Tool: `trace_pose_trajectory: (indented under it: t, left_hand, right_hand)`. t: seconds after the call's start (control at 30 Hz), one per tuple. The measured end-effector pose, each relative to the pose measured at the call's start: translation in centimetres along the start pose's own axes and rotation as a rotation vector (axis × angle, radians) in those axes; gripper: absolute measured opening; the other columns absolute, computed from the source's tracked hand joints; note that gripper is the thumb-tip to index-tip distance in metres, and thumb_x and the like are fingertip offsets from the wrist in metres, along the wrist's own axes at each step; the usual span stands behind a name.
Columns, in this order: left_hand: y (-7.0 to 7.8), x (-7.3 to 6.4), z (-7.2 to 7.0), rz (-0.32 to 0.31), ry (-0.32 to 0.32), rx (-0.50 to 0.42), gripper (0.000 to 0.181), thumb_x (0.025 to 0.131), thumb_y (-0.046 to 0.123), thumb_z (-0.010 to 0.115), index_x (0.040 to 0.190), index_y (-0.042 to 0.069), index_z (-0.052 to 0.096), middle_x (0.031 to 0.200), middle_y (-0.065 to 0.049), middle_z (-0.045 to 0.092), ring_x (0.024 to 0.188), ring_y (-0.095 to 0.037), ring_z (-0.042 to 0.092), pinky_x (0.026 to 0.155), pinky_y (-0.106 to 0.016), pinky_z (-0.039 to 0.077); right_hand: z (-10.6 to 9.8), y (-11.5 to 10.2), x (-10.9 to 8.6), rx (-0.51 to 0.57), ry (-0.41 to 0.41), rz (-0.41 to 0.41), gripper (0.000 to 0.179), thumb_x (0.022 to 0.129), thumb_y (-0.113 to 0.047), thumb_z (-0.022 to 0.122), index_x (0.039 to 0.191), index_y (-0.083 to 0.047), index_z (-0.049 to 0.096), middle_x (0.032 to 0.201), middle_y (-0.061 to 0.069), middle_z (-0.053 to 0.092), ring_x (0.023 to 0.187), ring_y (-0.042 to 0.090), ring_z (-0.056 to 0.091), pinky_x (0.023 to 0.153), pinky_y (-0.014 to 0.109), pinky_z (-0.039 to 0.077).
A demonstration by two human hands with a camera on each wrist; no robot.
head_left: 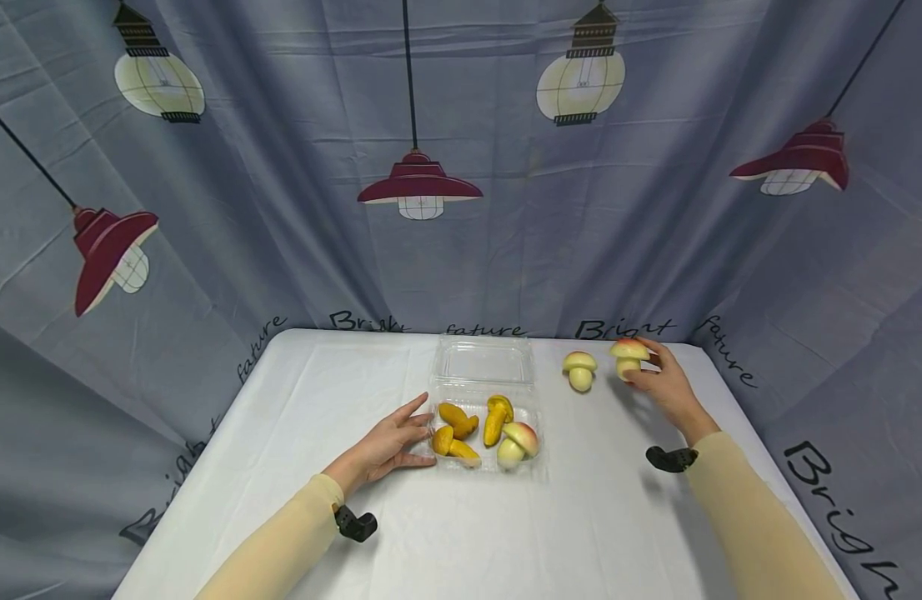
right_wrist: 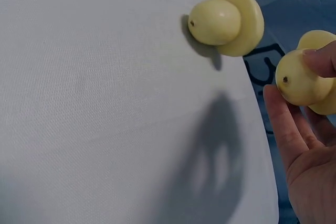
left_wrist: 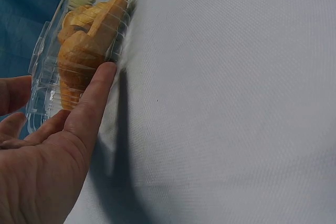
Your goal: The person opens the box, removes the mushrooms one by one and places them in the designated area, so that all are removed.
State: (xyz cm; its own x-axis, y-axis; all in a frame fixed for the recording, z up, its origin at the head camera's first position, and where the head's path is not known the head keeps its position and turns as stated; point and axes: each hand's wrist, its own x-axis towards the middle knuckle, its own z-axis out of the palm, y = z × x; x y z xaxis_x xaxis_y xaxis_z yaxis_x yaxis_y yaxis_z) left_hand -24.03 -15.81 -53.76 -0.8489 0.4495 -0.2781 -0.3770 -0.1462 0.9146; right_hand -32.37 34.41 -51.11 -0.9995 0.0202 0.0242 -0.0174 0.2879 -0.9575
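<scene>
A clear plastic clamshell box [head_left: 485, 387] lies with its lid raised at the back of the table's middle. Inside it are several yellow-brown mushrooms [head_left: 494, 422] and one pale mushroom with a reddish cap [head_left: 523, 437]. My left hand [head_left: 392, 442] rests its fingers, mostly straight, against the box's left side; in the left wrist view a fingertip touches the clear wall [left_wrist: 47, 85]. At the back right, my right hand [head_left: 669, 387] pinches a pale mushroom with a red-yellow cap [head_left: 629, 357] between thumb and fingers, raised above the table. A similar mushroom [head_left: 580, 372] stands just left of it.
White cloth covers the table [head_left: 461, 542]. Behind it and on both sides hangs a grey-blue curtain [head_left: 491, 250] printed with lamps and lettering. A black strap device [head_left: 354, 523] sits at the left wrist and another black device [head_left: 671, 459] at the right.
</scene>
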Motion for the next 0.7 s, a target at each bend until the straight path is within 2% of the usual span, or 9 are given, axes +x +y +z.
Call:
trace_pose_trajectory:
  t: [0.4, 0.7]
  left_hand:
    - [0.0, 0.0, 0.0, 0.0, 0.003, -0.008, 0.071, 0.107, 0.0, 0.045, 0.166, 0.027, 0.016, 0.168, -0.023, 0.011, 0.151, -0.047, 0.016, 0.095, -0.056, 0.055]
    - [0.0, 0.1, 0.0, -0.002, 0.004, -0.008, 0.071, 0.108, -0.001, 0.043, 0.166, 0.027, 0.014, 0.168, -0.023, 0.01, 0.151, -0.047, 0.016, 0.095, -0.056, 0.055]
  right_hand:
    - [-0.3, 1.0, 0.7, -0.017, 0.0, 0.041, 0.091, 0.094, -0.006, 0.071, 0.165, -0.007, 0.013, 0.156, 0.033, 0.027, 0.096, 0.008, 0.058, 0.081, 0.022, 0.059]
    - [-0.2, 1.7, 0.8, -0.045, 0.005, 0.068, 0.091, 0.095, -0.008, 0.071, 0.165, -0.008, 0.012, 0.156, 0.033, 0.028, 0.106, 0.019, 0.057, 0.083, 0.024, 0.06]
